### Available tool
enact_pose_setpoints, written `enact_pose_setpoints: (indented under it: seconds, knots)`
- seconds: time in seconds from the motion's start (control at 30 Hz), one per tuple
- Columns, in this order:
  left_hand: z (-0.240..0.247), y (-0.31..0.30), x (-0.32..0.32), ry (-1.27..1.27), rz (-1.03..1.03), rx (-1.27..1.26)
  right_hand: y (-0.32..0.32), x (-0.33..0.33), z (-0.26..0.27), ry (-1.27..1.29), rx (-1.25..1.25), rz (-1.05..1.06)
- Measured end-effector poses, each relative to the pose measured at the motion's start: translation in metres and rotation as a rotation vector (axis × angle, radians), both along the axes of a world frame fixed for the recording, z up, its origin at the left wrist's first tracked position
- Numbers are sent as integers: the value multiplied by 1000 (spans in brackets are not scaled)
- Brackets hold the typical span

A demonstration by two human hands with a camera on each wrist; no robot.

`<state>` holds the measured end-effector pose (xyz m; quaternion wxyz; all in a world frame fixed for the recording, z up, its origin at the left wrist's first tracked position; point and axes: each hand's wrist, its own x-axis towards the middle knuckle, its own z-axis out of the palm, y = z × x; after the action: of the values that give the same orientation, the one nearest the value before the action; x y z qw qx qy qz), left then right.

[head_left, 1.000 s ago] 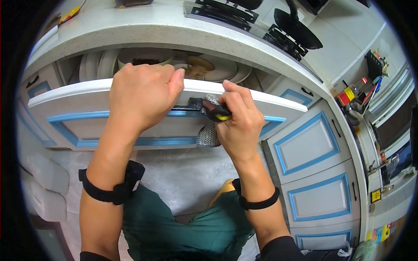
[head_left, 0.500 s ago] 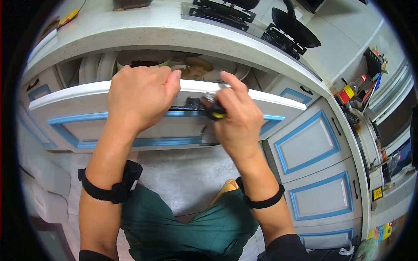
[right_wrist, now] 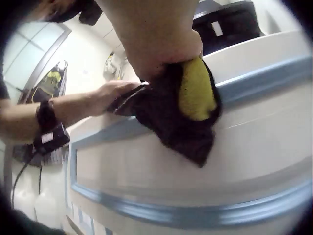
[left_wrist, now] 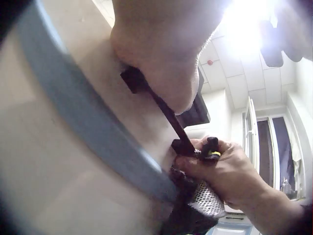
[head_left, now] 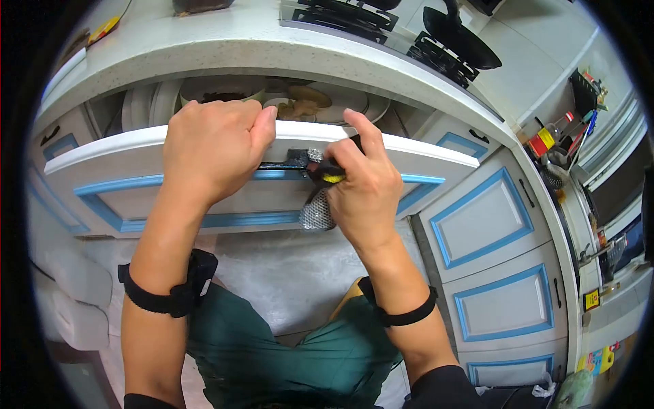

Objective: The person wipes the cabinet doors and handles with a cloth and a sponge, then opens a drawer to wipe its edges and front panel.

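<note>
A white drawer front (head_left: 102, 149) with blue trim stands pulled out, and my left hand (head_left: 216, 146) grips its top edge, fingertips hidden behind the board. Along the front runs a black bar handle (head_left: 281, 165). At the handle's right end my right hand (head_left: 368, 180) pinches a scrubbing cloth (head_left: 317, 211), its index finger raised. Dark fabric and silver mesh show on the cloth. In the right wrist view the bunched cloth (right_wrist: 168, 117) has a yellow spongy patch (right_wrist: 196, 90). In the left wrist view, the right-hand thumb (left_wrist: 188, 165) presses the cloth near the handle's end mount.
Plates (head_left: 335, 102) and a bowl (head_left: 225, 83) sit inside the drawer, under the stone countertop (head_left: 225, 42). A gas stove (head_left: 347, 22) with a black pan (head_left: 460, 41) is above right. Cupboard doors (head_left: 485, 225) line the right side.
My right hand has shifted slightly left along the handle with the cloth, its index finger now lifted higher. The left hand keeps its grip on the drawer front.
</note>
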<state>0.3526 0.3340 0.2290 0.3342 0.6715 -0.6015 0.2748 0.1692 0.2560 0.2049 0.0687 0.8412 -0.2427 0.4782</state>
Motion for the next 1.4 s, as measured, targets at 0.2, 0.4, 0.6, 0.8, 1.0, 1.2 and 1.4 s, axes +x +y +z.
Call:
enact_pose_setpoints:
  seconds: [0.2, 0.4, 0.6, 0.8, 1.0, 1.2, 1.4]
  knots:
    - [-4, -1, 2, 30, -13, -22, -42, -74, -7, -40, 25, -206]
    - [-3, -2, 0, -4, 8, -16, -7, 2, -9, 7, -126, -19]
    - [0, -1, 0, -17, 8, -17, -27, -42, -8, -45, 6, -127]
    - [-1, -2, -2, 10, 25, 17, -72, -127, -8, -120, -30, -397]
    - [-2, 0, -2, 16, 29, 38, -21, -17, -12, -79, -127, -23]
    - [4, 3, -6, 22, 80, 103, -38, -47, -20, -182, -36, -83]
    - [4, 3, -7, 12, 88, 89, -115, -171, -46, -854, 299, -398]
